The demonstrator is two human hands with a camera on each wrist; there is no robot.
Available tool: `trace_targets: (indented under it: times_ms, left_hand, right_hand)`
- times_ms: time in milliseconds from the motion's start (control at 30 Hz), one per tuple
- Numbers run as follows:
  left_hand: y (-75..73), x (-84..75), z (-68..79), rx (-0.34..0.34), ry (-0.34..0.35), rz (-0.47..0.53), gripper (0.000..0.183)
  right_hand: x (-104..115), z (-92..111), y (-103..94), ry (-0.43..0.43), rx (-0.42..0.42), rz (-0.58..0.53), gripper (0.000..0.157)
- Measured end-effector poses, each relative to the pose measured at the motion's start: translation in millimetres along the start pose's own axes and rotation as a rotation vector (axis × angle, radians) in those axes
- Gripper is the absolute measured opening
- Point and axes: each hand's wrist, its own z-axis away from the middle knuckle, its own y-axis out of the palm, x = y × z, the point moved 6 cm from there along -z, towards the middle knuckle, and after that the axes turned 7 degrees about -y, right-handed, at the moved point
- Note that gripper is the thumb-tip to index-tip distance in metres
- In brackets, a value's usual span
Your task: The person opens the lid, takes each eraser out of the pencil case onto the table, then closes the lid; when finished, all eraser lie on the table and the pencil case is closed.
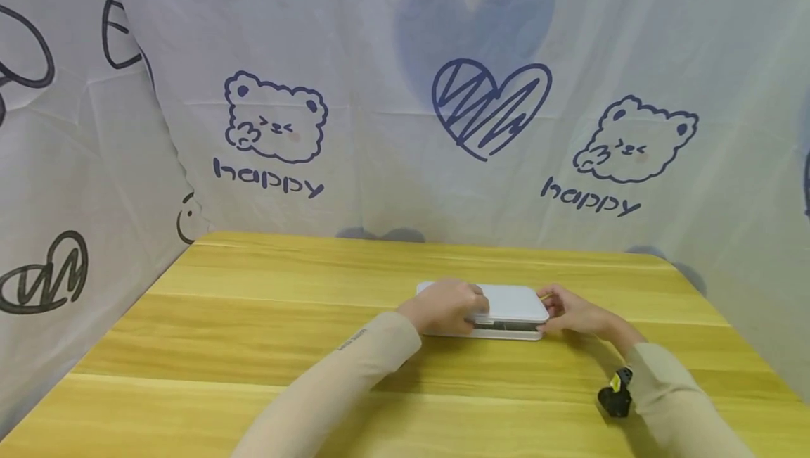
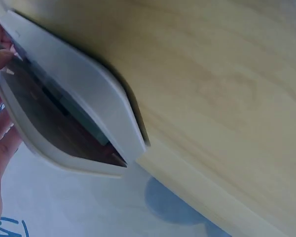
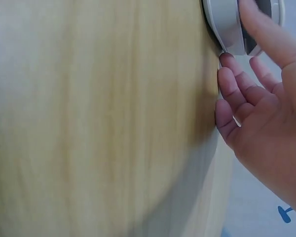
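Observation:
A flat white case [image 1: 515,301] with rounded corners lies on the wooden table, its lid raised a little along the near side. My left hand [image 1: 448,307] reaches over the case and grips the lid's near edge. In the left wrist view, dark, greenish and reddish contents [image 2: 84,116] show through the gap, too shadowed to identify. At the case's right end, my right hand [image 1: 574,314] holds the corner between thumb and fingers. The right wrist view shows the thumb across the gap and the other fingers [image 3: 232,86] bent near the tabletop.
The wood-grain table [image 1: 253,352] reaches back to a pale cloth [image 1: 380,162] printed with hearts, bears and the word happy. Beside my right sleeve is a small black item [image 1: 615,398] with a yellow patch; its kind is unclear.

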Motion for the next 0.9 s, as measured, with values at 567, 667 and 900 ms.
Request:
trace_targets:
  times_ms: [567,667,900]
  left_hand:
    - [-17.7,17.5,13.4,-0.08,-0.044,0.048,0.013]
    - [-22.9,20.9,14.7,-0.111,-0.05,0.054,0.016]
    - [-32.1,37.2,18.4,-0.165,-0.111,0.075,0.02]
  right_hand:
    - [-3,0,2.1,-0.13,0.041,-0.066,0.028]
    - [-3,0,1.8,-0.106,0.028,-0.036,0.033]
    - [-3,-1,0.3,-0.05,-0.002,0.027,0.036]
